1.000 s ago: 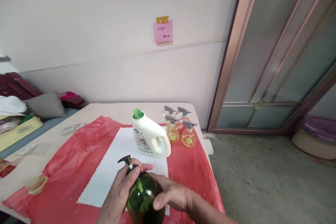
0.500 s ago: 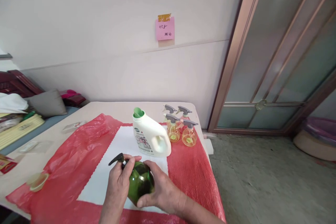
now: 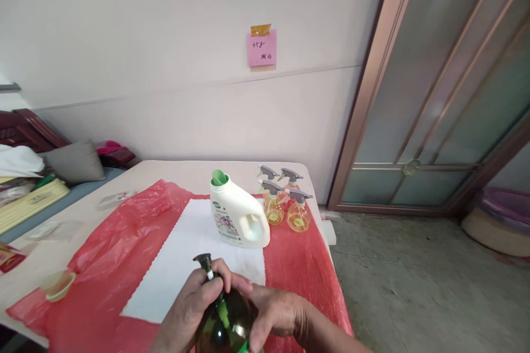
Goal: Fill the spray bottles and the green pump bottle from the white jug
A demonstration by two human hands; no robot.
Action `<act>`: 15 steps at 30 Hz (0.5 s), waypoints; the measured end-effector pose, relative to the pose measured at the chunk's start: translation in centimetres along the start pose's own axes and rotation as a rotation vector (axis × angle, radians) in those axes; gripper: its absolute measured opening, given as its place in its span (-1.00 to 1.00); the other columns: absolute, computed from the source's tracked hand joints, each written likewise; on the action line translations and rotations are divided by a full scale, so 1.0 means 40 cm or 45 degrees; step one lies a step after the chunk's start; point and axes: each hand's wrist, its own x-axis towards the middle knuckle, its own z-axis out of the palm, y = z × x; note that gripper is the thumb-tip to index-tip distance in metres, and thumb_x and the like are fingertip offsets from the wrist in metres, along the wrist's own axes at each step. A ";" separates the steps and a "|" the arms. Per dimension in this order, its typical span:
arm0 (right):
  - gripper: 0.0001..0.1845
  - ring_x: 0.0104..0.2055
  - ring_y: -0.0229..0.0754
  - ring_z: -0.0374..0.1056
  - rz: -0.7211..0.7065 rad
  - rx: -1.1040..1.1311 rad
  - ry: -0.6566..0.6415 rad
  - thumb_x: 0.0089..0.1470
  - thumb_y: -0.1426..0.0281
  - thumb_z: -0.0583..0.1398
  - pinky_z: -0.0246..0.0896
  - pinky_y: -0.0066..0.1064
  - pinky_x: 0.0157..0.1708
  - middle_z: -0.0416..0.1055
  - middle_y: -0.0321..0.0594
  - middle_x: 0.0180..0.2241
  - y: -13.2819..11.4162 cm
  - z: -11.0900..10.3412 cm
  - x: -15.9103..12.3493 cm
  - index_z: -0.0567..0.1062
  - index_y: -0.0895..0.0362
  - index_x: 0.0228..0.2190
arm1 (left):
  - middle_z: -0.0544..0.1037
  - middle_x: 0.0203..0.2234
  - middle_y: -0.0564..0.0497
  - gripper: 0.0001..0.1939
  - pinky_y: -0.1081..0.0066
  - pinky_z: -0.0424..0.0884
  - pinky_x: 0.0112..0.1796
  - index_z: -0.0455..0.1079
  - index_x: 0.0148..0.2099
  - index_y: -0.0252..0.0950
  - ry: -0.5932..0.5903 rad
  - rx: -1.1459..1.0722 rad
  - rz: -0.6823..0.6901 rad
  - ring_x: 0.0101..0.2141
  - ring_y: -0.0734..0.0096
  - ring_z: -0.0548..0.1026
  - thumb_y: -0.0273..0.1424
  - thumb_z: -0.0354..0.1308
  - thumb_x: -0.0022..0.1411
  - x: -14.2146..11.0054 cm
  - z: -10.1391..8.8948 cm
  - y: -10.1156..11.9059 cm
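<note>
A dark green pump bottle (image 3: 227, 324) with a black pump head (image 3: 203, 261) is held low in front of me, its bottom cut off by the picture's edge. My left hand (image 3: 199, 298) grips the collar under the pump, thumb and fingers around it. Around the bottle's right side my right hand (image 3: 276, 309) is wrapped, its fingertips close to the left fingers. Behind them a cream detergent jug (image 3: 238, 215) stands uncapped on a white cloth (image 3: 165, 273), with green inside its mouth.
Several spray bottles (image 3: 298, 216) with grey triggers stand right of the jug. Red plastic sheeting (image 3: 107, 265) covers part of the table (image 3: 136, 176). A small pale bowl (image 3: 58, 285) sits at left. A pink note (image 3: 261, 48) is taped to the wall.
Both hands have brought the green bottle nearer to me and tipped it more upright. The pump head has swung round. The jug and spray bottles have stayed in place.
</note>
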 end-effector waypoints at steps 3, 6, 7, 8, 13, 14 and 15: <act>-0.15 0.05 0.00 0.33 -0.003 -0.243 0.140 -0.39 0.37 0.48 0.12 -0.21 0.09 0.45 -0.28 -0.14 -0.028 0.010 -0.005 0.39 0.07 0.02 | 0.60 -0.20 -0.11 -0.64 0.25 0.40 -0.15 0.35 -0.37 -0.25 0.242 0.145 -0.002 -0.17 0.07 0.52 -0.04 0.15 0.15 0.014 -0.014 -0.004; -0.13 0.00 -0.01 0.35 -0.007 -0.607 0.389 -0.34 0.26 0.47 0.20 -0.19 0.03 0.46 -0.26 -0.11 -0.030 0.010 -0.005 0.37 0.06 0.06 | 0.61 -0.26 -0.12 -0.60 0.26 0.39 -0.14 0.39 -0.39 -0.26 0.431 0.311 0.082 -0.21 0.08 0.52 0.01 0.16 0.11 0.046 -0.014 -0.016; -0.12 -0.03 -0.01 0.35 0.002 -0.750 0.504 -0.36 0.25 0.47 0.23 -0.19 0.00 0.45 -0.25 -0.11 -0.022 0.009 -0.002 0.36 0.05 0.05 | 0.61 -0.28 -0.12 -0.59 0.26 0.38 -0.14 0.41 -0.38 -0.26 0.507 0.369 0.118 -0.20 0.07 0.52 0.02 0.16 0.10 0.058 -0.013 -0.021; -0.11 -0.05 -0.01 0.36 0.018 -0.899 0.631 -0.39 0.25 0.47 0.24 -0.19 -0.03 0.45 -0.24 -0.11 -0.011 0.009 0.003 0.36 0.06 0.04 | 0.61 -0.29 -0.13 -0.59 0.26 0.38 -0.14 0.43 -0.37 -0.25 0.588 0.422 0.148 -0.20 0.06 0.52 0.03 0.16 0.08 0.069 -0.011 -0.027; -0.01 -0.01 0.08 0.32 -0.041 -1.199 0.959 -0.49 0.30 0.50 0.22 -0.13 -0.01 0.42 -0.11 -0.04 0.017 0.013 0.019 0.33 0.10 0.05 | 0.61 -0.28 -0.14 -0.60 0.26 0.39 -0.17 0.46 -0.34 -0.25 0.731 0.510 0.220 -0.23 0.07 0.52 0.01 0.17 0.08 0.086 -0.016 -0.036; 0.00 0.02 0.08 0.32 -0.073 -1.071 0.859 -0.47 0.27 0.50 0.22 -0.14 0.00 0.41 -0.11 -0.02 0.008 0.015 0.015 0.31 0.09 0.07 | 0.61 -0.28 -0.14 -0.61 0.25 0.39 -0.16 0.45 -0.34 -0.25 0.686 0.475 0.209 -0.23 0.07 0.52 0.00 0.17 0.08 0.079 -0.016 -0.032; 0.00 0.04 0.06 0.32 -0.096 -0.902 0.710 -0.44 0.22 0.49 0.22 -0.16 0.02 0.41 -0.13 -0.01 -0.005 0.017 0.008 0.31 0.08 0.09 | 0.61 -0.27 -0.15 -0.62 0.25 0.39 -0.16 0.44 -0.35 -0.25 0.626 0.418 0.187 -0.22 0.07 0.52 -0.01 0.18 0.09 0.070 -0.014 -0.026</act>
